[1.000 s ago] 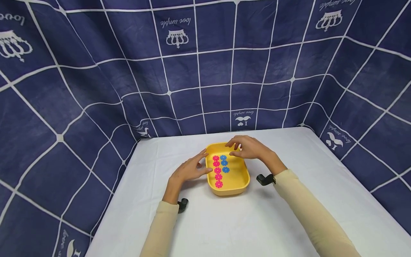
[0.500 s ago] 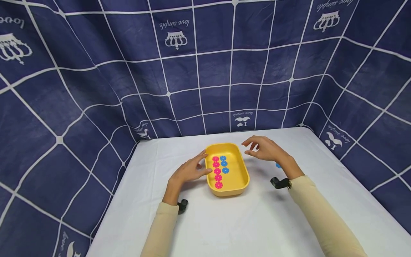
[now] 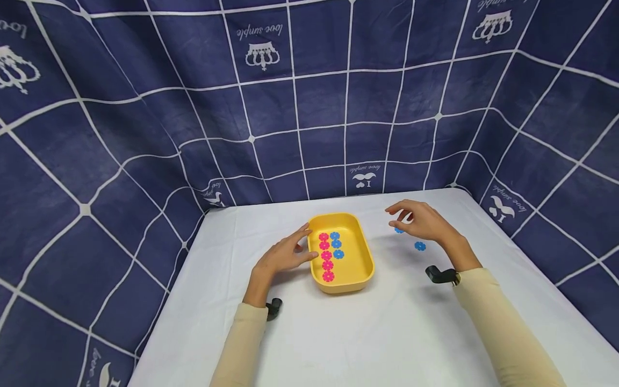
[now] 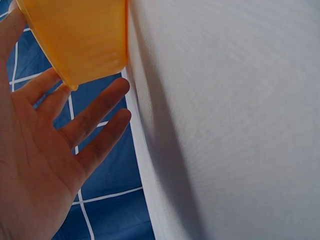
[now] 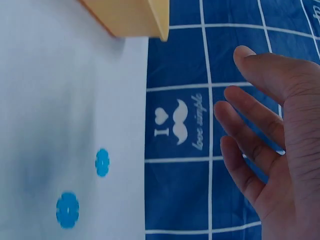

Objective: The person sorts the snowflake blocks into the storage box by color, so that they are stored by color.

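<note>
My left hand (image 3: 285,252) rests against the left side of a yellow tray (image 3: 355,286), its thumb and a fingertip at the rim. The left wrist view shows the left hand's fingers spread beside the yellow tray (image 4: 85,45). Inside the tray lie a row of several pink flower-shaped pieces (image 3: 326,255) and a row of 3 blue flower-shaped pieces (image 3: 336,244). My right hand (image 3: 423,220) hovers right of the tray with nothing in its fingers. Below it on the table are a blue flower piece (image 5: 102,162), partly hidden in the head view, and another blue flower piece (image 3: 420,246).
The table has a white cloth (image 3: 309,344) over it. A dark blue curtain (image 3: 319,102) with white grid lines stands around its back and sides. Each wrist wears a black camera mount, one being the right wrist mount (image 3: 439,274).
My right hand has moved right, away from above the tray to beside the blue flower pieces on the table, which have come into sight. The left hand stays at the tray.
</note>
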A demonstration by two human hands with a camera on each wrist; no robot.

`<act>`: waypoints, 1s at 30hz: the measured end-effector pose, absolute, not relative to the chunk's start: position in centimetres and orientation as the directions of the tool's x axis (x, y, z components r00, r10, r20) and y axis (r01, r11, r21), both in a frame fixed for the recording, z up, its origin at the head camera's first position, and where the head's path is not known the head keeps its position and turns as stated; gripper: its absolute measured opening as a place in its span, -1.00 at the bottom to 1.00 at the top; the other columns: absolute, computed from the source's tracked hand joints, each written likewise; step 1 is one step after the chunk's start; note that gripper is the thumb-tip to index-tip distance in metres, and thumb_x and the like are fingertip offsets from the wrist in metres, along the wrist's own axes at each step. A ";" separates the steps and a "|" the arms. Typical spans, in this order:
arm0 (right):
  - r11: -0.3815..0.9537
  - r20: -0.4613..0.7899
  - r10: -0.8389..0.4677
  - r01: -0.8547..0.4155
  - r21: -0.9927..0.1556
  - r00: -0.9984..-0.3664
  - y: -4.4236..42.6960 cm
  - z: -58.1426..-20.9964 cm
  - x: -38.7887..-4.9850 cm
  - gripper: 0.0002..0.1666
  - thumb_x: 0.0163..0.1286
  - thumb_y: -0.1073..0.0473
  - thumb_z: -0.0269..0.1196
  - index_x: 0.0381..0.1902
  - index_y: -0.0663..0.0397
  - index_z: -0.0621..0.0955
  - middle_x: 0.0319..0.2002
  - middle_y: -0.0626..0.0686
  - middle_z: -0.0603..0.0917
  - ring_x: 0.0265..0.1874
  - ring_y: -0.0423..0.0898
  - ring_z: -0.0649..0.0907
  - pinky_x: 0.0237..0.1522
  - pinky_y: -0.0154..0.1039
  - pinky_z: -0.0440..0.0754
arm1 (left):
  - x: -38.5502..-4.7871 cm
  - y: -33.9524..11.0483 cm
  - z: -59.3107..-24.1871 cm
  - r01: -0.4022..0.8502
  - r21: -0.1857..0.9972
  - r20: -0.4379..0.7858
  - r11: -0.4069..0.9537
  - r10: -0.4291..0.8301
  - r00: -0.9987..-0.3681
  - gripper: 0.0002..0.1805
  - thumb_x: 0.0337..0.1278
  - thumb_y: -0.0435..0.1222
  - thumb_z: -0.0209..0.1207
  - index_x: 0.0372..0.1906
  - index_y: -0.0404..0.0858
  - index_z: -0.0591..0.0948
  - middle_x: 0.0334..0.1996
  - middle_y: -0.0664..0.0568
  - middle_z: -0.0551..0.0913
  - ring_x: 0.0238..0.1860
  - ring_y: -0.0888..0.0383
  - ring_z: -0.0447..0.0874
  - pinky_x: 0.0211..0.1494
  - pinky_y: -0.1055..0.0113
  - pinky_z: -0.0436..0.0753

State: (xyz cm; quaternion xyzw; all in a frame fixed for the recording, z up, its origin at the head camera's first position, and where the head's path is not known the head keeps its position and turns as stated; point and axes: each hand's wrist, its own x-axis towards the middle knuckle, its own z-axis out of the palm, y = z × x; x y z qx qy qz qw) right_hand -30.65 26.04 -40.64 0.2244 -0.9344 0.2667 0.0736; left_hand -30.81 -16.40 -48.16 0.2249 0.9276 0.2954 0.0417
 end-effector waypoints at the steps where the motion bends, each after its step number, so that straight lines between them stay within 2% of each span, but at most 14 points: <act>1: 0.759 0.258 -0.375 -0.455 -0.466 -0.890 26.4 -40.6 -30.6 -0.52 0.43 0.12 0.51 0.26 0.06 0.73 0.14 0.09 0.79 -0.04 0.04 0.76 0.06 0.11 0.77 | -30.8 -16.4 -48.1 0.393 0.568 0.058 0.723 0.442 -0.895 0.00 0.25 0.39 0.27 0.68 0.05 0.35 0.70 0.36 0.19 0.20 0.12 0.72 0.29 -0.09 0.64; 5: 0.765 0.255 -0.348 -0.430 -0.479 -0.902 27.5 -40.4 -30.1 -0.50 0.45 0.14 0.49 0.30 0.13 0.70 0.16 0.15 0.77 -0.01 0.09 0.75 0.10 0.16 0.75 | -30.9 -16.5 -48.1 0.389 0.565 0.054 0.727 0.438 -0.897 -0.02 0.26 0.37 0.27 0.68 0.05 0.35 0.70 0.37 0.17 0.21 0.13 0.71 0.30 -0.08 0.64; 16: 0.776 0.258 -0.281 -0.377 -0.506 -0.924 30.3 -40.4 -29.1 -0.50 0.49 0.08 0.46 0.30 0.14 0.70 0.16 0.21 0.76 -0.01 0.11 0.75 0.13 0.20 0.72 | -30.8 -16.2 -48.2 0.365 0.568 0.037 0.737 0.420 -0.907 -0.08 0.30 0.26 0.32 0.68 0.07 0.35 0.69 0.40 0.19 0.20 0.13 0.69 0.30 -0.08 0.63; 23: 0.779 0.286 -0.259 -0.374 -0.503 -0.923 30.8 -41.0 -29.0 -0.52 0.47 0.07 0.47 0.26 0.13 0.72 0.13 0.20 0.78 -0.06 0.10 0.76 0.09 0.14 0.72 | -30.8 -16.3 -48.0 0.359 0.558 0.032 0.748 0.414 -0.910 -0.05 0.27 0.33 0.29 0.68 0.11 0.34 0.69 0.43 0.17 0.20 0.15 0.69 0.30 -0.06 0.64; 30: 0.778 0.211 -0.256 -0.331 -0.534 -0.943 31.8 -42.5 -29.0 -0.49 0.49 0.04 0.46 0.29 0.14 0.70 0.17 0.22 0.76 0.00 0.13 0.74 0.09 0.15 0.71 | -30.9 -16.3 -48.2 0.370 0.564 0.030 0.738 0.429 -0.903 -0.05 0.29 0.32 0.27 0.69 0.07 0.33 0.70 0.41 0.16 0.21 0.13 0.69 0.30 -0.07 0.64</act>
